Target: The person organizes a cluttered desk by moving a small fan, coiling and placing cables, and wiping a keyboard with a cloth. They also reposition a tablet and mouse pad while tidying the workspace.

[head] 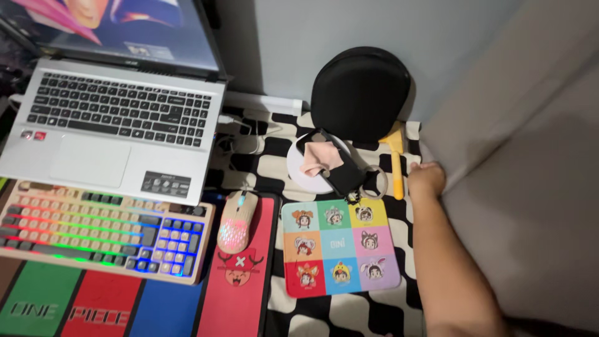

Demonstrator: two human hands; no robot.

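Far left, a silver laptop stands open with its screen lit, propped above a cream keyboard with rainbow backlighting. Both rest on a striped desk mat of green, red and blue panels. Just right of the keyboard a pale perforated mouse sits on the mat's red panel.

Next right, a small square pad shows 9 coloured squares, each bearing a cartoon figure. It lies on the black-and-white patterned table.

Behind the pad a white round disc carries a black phone with a pink cloth draped over it. A metal ring lies just beside the phone's lower end.

At the wall stands 1 container, a black round zip case, shut; its contents cannot be seen.

A yellow-handled tool lies below the case, handle pointing toward the viewer.

The right hand rests at the table's right edge, just beside the tool's handle end. The fingers are curled under and hidden, so whether they grip anything cannot be told. The left hand is out of view. Far right is a grey cushion.
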